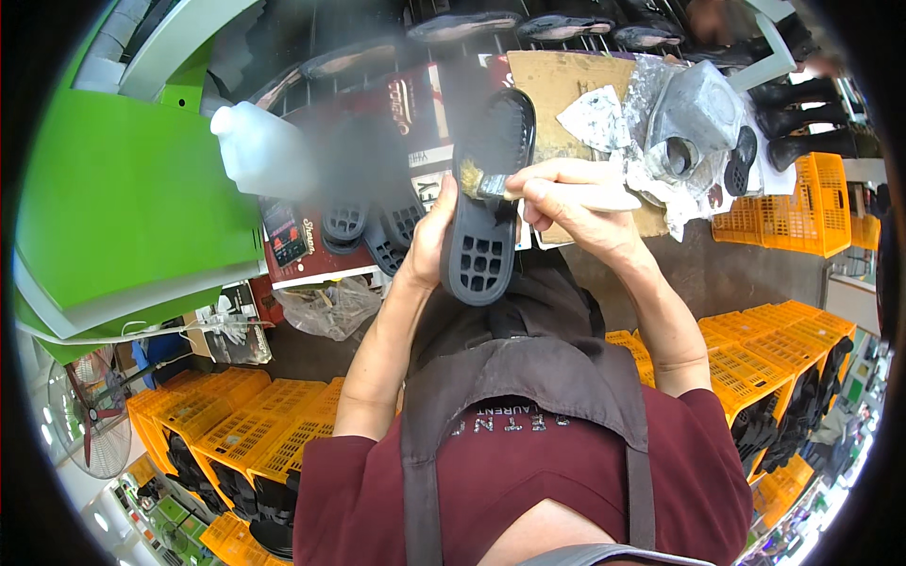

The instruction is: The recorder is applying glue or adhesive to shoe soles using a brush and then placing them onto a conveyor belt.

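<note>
My left hand [432, 232] grips the left edge of a black shoe sole [479, 247], held tilted up above the bench with its gridded hollow side facing me. Closed around the handle of a flat paintbrush [494, 186] is my right hand [578, 209]. The brush's pale bristles touch the middle of the sole's inner face. Left of the sole, several more black soles [385, 243] lie on the bench, partly blurred by a hazy smear. A whitish plastic jug [264, 156] stands beyond them.
At right, a plastic-wrapped container [700, 106] and small pot [679, 157] sit by crumpled sheeting and cardboard [559, 90]. Black footwear lines a rack [462, 28] at the back. A green machine [142, 198] stands left. Orange crates [791, 206] flank me; a fan [94, 413] is lower left.
</note>
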{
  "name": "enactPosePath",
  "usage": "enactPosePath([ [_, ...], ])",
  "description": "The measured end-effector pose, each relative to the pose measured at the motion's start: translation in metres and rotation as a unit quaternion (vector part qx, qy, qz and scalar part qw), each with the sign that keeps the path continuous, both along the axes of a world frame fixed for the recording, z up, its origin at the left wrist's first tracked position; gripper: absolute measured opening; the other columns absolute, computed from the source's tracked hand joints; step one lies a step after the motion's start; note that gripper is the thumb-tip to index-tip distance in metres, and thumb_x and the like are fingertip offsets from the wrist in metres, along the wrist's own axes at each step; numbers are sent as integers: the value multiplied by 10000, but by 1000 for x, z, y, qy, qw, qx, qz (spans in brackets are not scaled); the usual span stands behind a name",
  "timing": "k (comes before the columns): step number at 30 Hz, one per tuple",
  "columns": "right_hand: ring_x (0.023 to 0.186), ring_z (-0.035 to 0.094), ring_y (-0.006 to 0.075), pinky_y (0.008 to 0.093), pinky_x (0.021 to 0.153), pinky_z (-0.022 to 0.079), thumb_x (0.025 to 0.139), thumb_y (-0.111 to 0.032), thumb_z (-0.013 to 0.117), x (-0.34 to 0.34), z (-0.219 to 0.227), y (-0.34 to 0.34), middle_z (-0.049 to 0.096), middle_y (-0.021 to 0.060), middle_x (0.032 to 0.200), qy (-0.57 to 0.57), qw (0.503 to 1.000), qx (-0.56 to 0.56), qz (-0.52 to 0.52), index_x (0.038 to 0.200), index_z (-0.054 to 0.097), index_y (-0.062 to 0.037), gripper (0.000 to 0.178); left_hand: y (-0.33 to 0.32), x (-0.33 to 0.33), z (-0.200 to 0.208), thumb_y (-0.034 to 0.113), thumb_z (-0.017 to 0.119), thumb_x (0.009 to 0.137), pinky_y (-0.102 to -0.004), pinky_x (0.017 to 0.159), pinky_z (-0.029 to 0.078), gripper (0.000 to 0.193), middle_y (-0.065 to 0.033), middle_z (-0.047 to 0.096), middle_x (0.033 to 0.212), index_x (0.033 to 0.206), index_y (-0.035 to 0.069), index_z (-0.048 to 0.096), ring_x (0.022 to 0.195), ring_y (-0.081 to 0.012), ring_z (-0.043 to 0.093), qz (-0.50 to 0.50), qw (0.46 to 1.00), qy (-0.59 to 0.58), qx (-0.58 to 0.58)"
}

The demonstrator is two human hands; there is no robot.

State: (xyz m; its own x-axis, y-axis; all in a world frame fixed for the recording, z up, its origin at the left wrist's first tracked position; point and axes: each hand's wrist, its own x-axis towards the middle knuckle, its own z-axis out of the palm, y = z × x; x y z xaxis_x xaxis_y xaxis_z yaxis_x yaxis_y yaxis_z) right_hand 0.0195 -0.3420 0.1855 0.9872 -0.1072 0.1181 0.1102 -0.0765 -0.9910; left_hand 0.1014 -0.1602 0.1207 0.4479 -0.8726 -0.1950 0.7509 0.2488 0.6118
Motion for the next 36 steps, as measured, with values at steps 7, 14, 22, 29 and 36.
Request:
enactPosePath([
  [7,654,613,116,237,558,505,904,-106,612,-9,7,16,657,86,813,27,998,31,38,970,674,61,190,-9,17,-4,491,218,1015,-308,826,518,597,-85,629,1048,1213,16,521,936,-166,622,85,996,14,1],
  [14,649,608,103,220,561,497,897,-108,621,-12,17,20,665,84,800,52,997,17,52,977,686,39,180,-7,29,-14,459,292,1004,-386,891,533,581,-169,588,1222,1347,16,445,1033,-253,628,74,996,50,15],
  [22,605,614,140,237,554,506,889,-116,591,0,38,7,667,122,758,67,989,32,128,963,680,77,226,-11,25,25,340,445,990,-336,805,561,407,-133,643,1059,1162,-14,550,902,-206,658,-4,986,162,29],
  [29,723,668,229,313,637,549,857,-65,650,36,22,-23,686,162,886,-131,934,-19,331,926,700,40,135,-13,28,40,267,475,967,-322,656,559,344,-169,662,863,1014,-54,592,734,-239,670,-149,977,129,78],
  [36,675,607,218,322,574,476,780,-92,728,66,15,-33,689,177,839,-263,848,-12,460,937,699,53,215,-3,35,23,98,501,938,-299,743,576,255,-153,660,993,1125,-64,561,829,-184,670,-258,953,141,-69],
])
